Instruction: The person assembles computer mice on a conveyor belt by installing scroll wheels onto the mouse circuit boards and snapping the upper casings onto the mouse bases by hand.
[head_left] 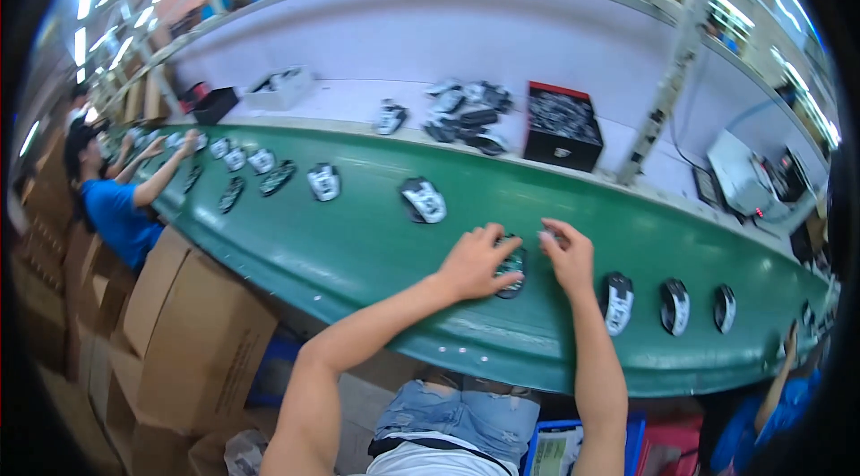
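Note:
My left hand (477, 263) is closed on the sides of an open computer mouse base (512, 266) with a green circuit board, which rests on the green conveyor belt (358, 274). My fingers partly cover it. Just to its right, my right hand (571, 257) is raised over the belt with thumb and forefinger pinched. Something small and dark seems to sit at those fingertips, too small to name. Farther along lies a white and black mouse shell (423, 200), and a similar mouse (617, 303) lies right of my right forearm.
More mice (675, 306) line the belt on both sides. On the back shelf stand a black box of small parts (563, 122), a pile of mouse shells (470, 113) and a white device (739, 173). Co-workers in blue (116, 216) work at both ends. Cardboard boxes (193, 328) stand lower left.

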`<state>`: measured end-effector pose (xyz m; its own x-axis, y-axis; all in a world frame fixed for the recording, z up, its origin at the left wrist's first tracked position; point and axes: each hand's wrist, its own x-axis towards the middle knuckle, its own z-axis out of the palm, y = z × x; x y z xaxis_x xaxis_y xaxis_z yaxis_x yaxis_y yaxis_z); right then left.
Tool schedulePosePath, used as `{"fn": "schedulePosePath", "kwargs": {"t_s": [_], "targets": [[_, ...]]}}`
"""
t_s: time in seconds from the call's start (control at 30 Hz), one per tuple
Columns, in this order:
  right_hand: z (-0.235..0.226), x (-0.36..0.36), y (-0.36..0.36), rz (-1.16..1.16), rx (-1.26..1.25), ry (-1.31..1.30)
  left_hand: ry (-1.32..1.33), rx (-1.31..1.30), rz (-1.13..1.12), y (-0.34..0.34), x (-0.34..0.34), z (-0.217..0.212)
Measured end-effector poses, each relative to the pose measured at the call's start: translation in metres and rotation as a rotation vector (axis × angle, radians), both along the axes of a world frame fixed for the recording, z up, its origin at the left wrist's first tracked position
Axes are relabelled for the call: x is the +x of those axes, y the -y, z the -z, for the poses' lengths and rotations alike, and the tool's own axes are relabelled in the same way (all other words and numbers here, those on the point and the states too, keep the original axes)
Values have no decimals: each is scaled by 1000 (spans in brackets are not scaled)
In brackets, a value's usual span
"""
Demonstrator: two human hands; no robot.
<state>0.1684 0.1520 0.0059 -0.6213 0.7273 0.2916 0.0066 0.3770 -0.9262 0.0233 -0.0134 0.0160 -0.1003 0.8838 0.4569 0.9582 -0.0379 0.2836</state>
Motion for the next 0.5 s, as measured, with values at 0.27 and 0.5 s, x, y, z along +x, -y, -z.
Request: {"fn": "schedulePosePath", "kwargs": {"t_s": [0.27, 0.5], "targets": [[8, 1, 6, -60, -124, 6, 269, 5, -11, -2, -38, 13], [0, -7, 27, -48, -111, 19, 232, -123, 90, 5, -31, 14]]}}
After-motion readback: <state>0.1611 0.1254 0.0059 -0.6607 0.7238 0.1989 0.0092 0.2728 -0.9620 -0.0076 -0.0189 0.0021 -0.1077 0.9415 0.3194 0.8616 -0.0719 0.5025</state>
